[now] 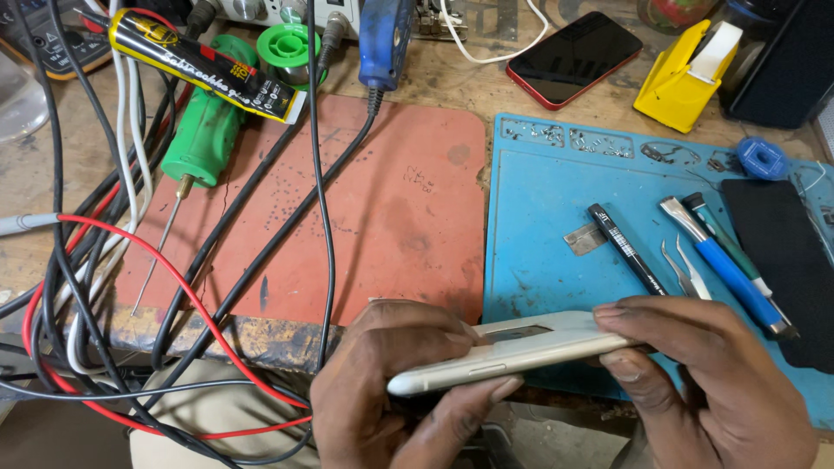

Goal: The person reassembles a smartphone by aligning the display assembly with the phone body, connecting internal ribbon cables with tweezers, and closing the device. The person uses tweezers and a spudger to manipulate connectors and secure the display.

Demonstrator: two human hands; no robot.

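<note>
Both hands hold a white phone (512, 349) edge-on, low at the front of the desk (434, 74), over its near edge. The left hand (391, 391) grips the phone's left end, fingers (469, 401) curled under and thumb on top, clamped on it. The right hand (695, 373) pinches the right end, fingers closed on the phone from above and below. Behind the hands lie a red mat (382, 208) and a blue mat (556, 208). On the blue mat rest a black pen (625, 247), tweezers (682, 269) and a blue-handled brush (725, 265). Farther back sit a red-edged phone (573, 56), a yellow tape holder (682, 74), a green tool (204, 130) and a yellow-black glue tube (204, 65). Cables (104, 287) tangle at the left.
</note>
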